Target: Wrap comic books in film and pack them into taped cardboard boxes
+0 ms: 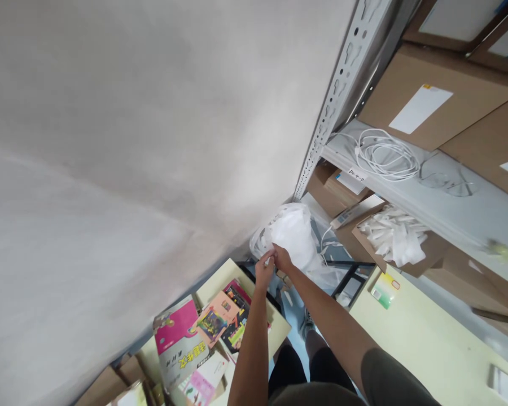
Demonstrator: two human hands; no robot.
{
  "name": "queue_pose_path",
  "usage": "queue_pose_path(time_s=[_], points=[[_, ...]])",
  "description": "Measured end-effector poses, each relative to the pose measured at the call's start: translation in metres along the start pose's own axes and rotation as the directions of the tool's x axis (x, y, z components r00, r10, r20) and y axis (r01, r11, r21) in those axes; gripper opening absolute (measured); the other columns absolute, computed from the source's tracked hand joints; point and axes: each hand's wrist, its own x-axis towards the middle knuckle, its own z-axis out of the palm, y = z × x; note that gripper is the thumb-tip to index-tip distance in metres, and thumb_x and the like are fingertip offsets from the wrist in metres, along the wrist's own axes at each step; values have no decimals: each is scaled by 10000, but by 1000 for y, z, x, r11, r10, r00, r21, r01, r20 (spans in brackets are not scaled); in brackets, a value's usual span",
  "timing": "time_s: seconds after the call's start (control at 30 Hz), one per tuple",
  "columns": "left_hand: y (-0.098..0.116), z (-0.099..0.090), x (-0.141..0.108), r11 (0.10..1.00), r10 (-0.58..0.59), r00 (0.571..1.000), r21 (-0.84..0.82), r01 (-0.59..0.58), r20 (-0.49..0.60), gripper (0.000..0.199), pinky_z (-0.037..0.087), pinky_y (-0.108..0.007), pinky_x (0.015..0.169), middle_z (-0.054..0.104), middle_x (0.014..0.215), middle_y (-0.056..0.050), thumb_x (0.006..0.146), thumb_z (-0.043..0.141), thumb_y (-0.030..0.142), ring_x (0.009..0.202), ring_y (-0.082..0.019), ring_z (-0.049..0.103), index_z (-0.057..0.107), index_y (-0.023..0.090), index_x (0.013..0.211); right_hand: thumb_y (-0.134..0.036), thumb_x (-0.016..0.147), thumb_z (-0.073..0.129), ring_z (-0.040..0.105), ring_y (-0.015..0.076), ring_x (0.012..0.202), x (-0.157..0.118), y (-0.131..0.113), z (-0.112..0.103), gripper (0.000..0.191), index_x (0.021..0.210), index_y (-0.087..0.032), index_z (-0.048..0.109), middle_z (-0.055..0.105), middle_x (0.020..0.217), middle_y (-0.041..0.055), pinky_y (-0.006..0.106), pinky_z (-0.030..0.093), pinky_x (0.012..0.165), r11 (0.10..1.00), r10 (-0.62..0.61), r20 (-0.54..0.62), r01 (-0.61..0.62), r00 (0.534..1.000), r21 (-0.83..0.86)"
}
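My left hand and my right hand meet in front of me, with their fingers closed and fingertips close together. Whatever they pinch, if anything, is too small to make out. Right behind them is a bulging white plastic bag, in the corner between the wall and the shelf rack. I cannot tell whether my fingers touch the bag. Below and left of my left hand, books and magazines with colourful covers lie on a pale table.
To the right a metal rack holds cardboard boxes, a coiled white cable and an open box of white strips. A second pale table bears a yellow-green packet. The wall rises on the left.
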Motion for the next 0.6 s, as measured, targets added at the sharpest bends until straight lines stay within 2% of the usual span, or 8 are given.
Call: queue_pose_path(time_s=[0.1, 0.2, 0.27, 0.37, 0.47, 0.53, 0.6], points=[[2, -5, 4, 1000, -1, 1000, 30, 1, -3, 349, 511, -404, 1142, 749, 1340, -105, 994, 555, 340, 1316, -239, 656, 778, 195, 1219, -184, 969, 474, 739, 235, 1055, -6, -6, -25, 375, 1238, -207, 734, 807, 1148, 75, 306, 545, 961, 991, 101, -25, -103, 995, -88], [-8, -4, 15, 977, -113, 993, 179, 118, -38, 405, 537, -398, 1102, 712, 1396, -136, 1008, 522, 280, 1280, -243, 676, 693, 174, 1360, -148, 965, 472, 740, 230, 1050, -10, -5, -48, 385, 1252, -214, 720, 806, 1121, 80, 276, 528, 926, 940, 260, -101, -276, 960, -202], [-19, 1, 26, 923, -195, 981, 335, 188, -15, 460, 524, -429, 1121, 694, 1416, -160, 989, 532, 224, 1276, -262, 678, 630, 153, 1433, -136, 963, 477, 742, 234, 1049, -11, 1, -57, 412, 1307, -207, 692, 803, 1124, 94, 274, 524, 913, 898, 344, -155, -372, 926, -233], [-38, 12, 45, 873, -233, 971, 454, 180, 63, 533, 436, -465, 1210, 641, 1482, -176, 942, 577, 174, 1387, -292, 598, 587, 143, 1475, -142, 975, 466, 747, 247, 1050, -11, 17, -58, 441, 1370, -202, 654, 799, 1136, 110, 290, 534, 911, 862, 417, -232, -463, 879, -204], [-55, 22, 63, 785, -192, 953, 620, 4, 236, 665, 327, -488, 1275, 514, 1607, -188, 867, 656, 165, 1548, -334, 401, 543, 144, 1522, -168, 992, 446, 750, 255, 1068, -12, 39, -51, 466, 1429, -198, 606, 793, 1169, 115, 312, 547, 937, 858, 442, -311, -498, 841, -128], [-64, 29, 74, 640, -189, 901, 745, -189, 391, 803, 276, -541, 1283, 403, 1681, -197, 803, 722, 182, 1615, -390, 231, 489, 150, 1572, -186, 1005, 418, 751, 256, 1080, -13, 54, -46, 492, 1475, -186, 561, 786, 1204, 123, 327, 552, 959, 870, 438, -352, -488, 827, -65], [-72, 36, 82, 509, -228, 840, 796, -327, 491, 911, 217, -612, 1279, 374, 1693, -210, 764, 767, 218, 1630, -430, 124, 435, 162, 1611, -228, 1025, 387, 751, 257, 1087, -14, 67, -42, 502, 1503, -179, 530, 781, 1224, 130, 340, 556, 972, 888, 423, -379, -460, 823, -8]])
